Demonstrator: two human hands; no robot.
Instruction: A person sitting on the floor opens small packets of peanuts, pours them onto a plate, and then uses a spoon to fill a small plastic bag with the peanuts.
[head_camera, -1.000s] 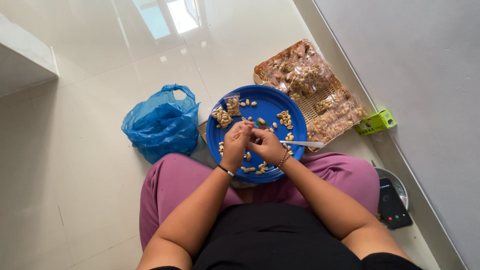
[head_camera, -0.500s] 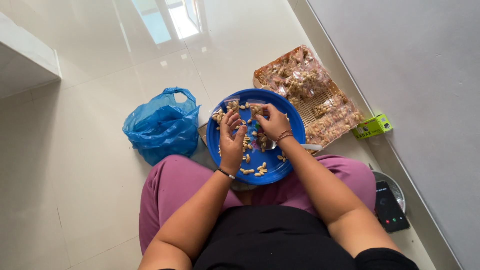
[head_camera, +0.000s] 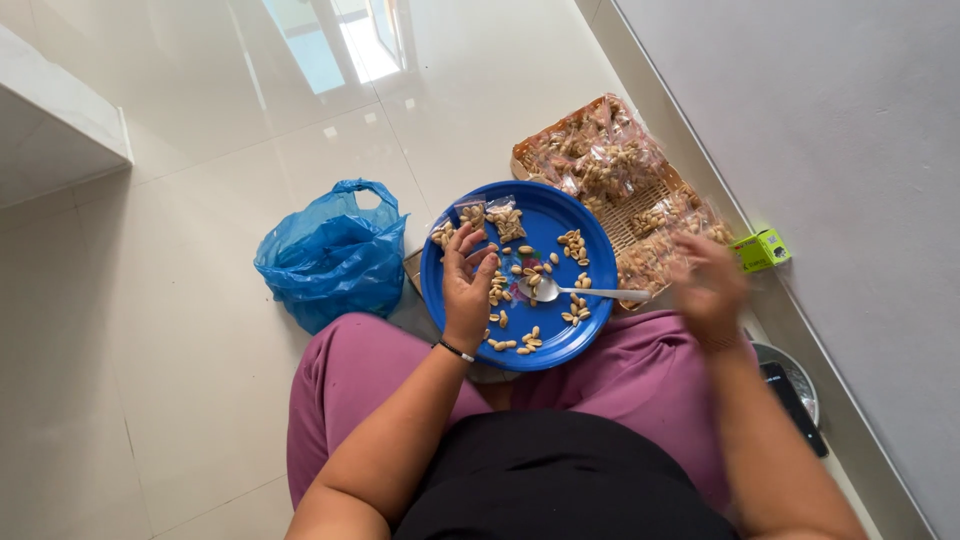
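Left hand (head_camera: 468, 285) rests palm down over the left part of the blue plate (head_camera: 590, 225), fingers loosely curled and a little spread, tips near two small clear packets of peanuts (head_camera: 490, 215) at the plate's far rim; can't tell if anything is pinched under the fingers. Thin dark band on that wrist, forearm running back toward the body. Right hand (head_camera: 708, 285) is blurred, raised off to the right of the plate over the edge of the woven tray (head_camera: 630, 225), fingers look loosely spread; can't tell whether it grips anything. Loose peanuts (head_camera: 575, 245) scattered across the plate, a metal spoon (head_camera: 575, 293) lying in it, bowl near the centre, handle pointing right. Plate sits on the lap, on pink trousers (head_camera: 350, 390). Woven tray just beyond the plate on the right holds many filled clear packets (head_camera: 600, 155). Blue plastic bag (head_camera: 330, 255) on the tiled floor (head_camera: 150, 300), left of the plate. Small green box (head_camera: 760, 249) by the wall; a round scale (head_camera: 790, 385) beside the right arm.
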